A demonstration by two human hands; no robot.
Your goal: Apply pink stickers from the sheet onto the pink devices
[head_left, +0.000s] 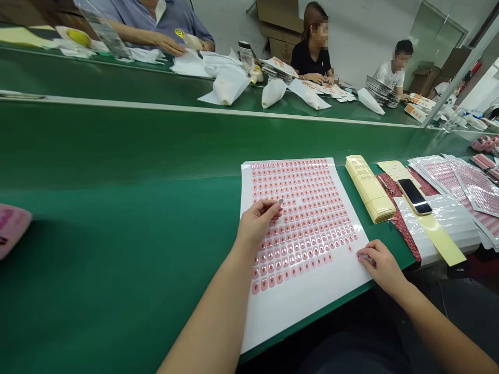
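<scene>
A white sheet (296, 311) lies on the green work surface, covered in rows of small pink glossy stickers (307, 248), each with a reddish mark. The lower row looks flatter and paler toward its right, and a white gap shows in one upper row. My left hand (257, 224) is over the sheet's left half, thumb and forefinger pinched together; something small and greyish shows at the tip, possibly a nail. My right hand (384, 266) is at the sheet's lower right edge with fingertips pinched; whatever is between them is too small to tell.
To the right are a yellow paper bundle (369, 189), a phone (414, 197) on a white plastic package (454, 221), and more sticker sheets (463, 182). A pink object (13, 228) sits far left. Beyond a raised green divider (156, 135), several people work among papers and white wrapped items.
</scene>
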